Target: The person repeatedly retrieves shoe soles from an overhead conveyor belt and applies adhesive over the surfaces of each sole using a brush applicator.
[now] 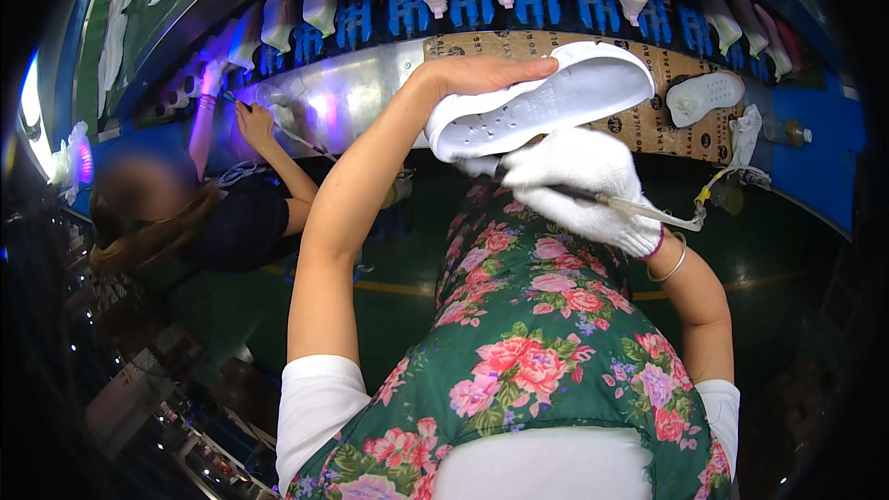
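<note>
A white moulded clog [554, 116], its grey inner sole facing up, is held above the near edge of the bench. My bare left hand [486, 75] grips it by the far rim, thumb along the edge and the other fingers hidden. In a white knit glove, my right hand [579, 181] is closed round a brush [572, 192] with a dark handle. Its pale, motion-blurred tip sits at the clog's near left side; contact is unclear. From the handle's rear end a thin hose [681, 219] runs off to the right.
A second white shoe piece [706, 98] lies on the cardboard-covered bench [648, 130], near a small bottle [796, 133]. Behind, several shoe parts hang above a row of blue holders [472, 6]. To my left, a co-worker [245, 194] works at the metal ledge [356, 97].
</note>
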